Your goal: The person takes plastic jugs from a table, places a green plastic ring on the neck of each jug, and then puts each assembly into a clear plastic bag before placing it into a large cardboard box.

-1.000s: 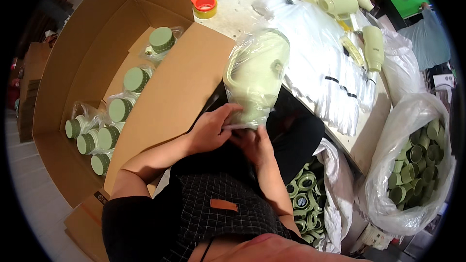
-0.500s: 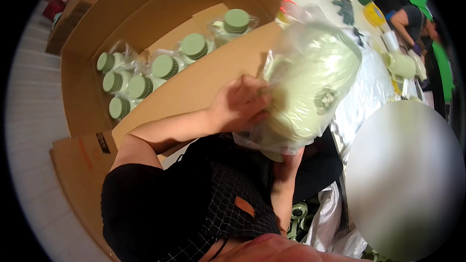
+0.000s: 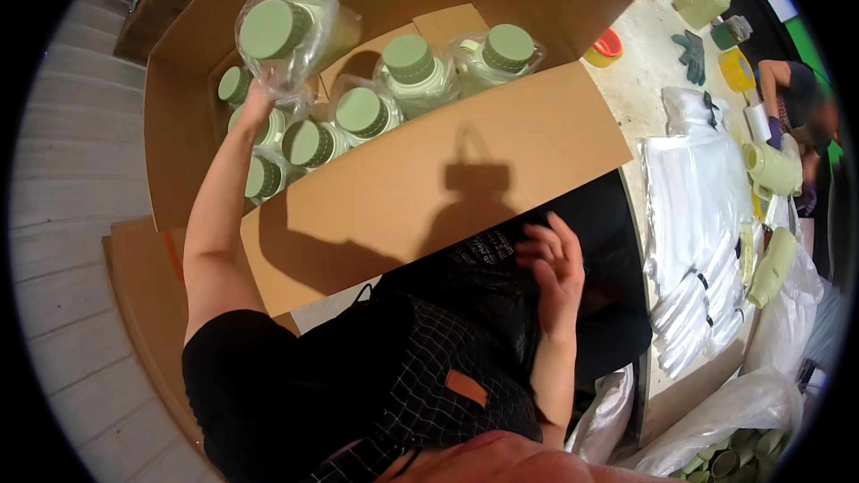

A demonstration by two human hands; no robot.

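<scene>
In my left hand (image 3: 259, 97) is a pale green jug (image 3: 273, 29) with a ribbed round lid, wrapped in a clear plastic bag. The fingers are partly hidden by the bag at its lower end. The jug is over the far left part of a large open cardboard box (image 3: 438, 165), above other jugs. Several bagged green jugs (image 3: 409, 59) stand inside, lids up. Off the box's near right side, my right hand (image 3: 557, 261) is raised in front of the black apron, fingers apart, holding nothing.
To the right, a worktable (image 3: 631, 107) bears stacked clear plastic bags (image 3: 689, 206), a dark glove (image 3: 691, 55), tape rolls (image 3: 603, 46) and unbagged jug bodies (image 3: 771, 168). Another person (image 3: 792, 94) works across it. A plastic sack (image 3: 743, 411) of green parts is at lower right.
The bagged jug, held in both hands right of the box before, is now over the box's far left in my left hand. My right hand has let go.
</scene>
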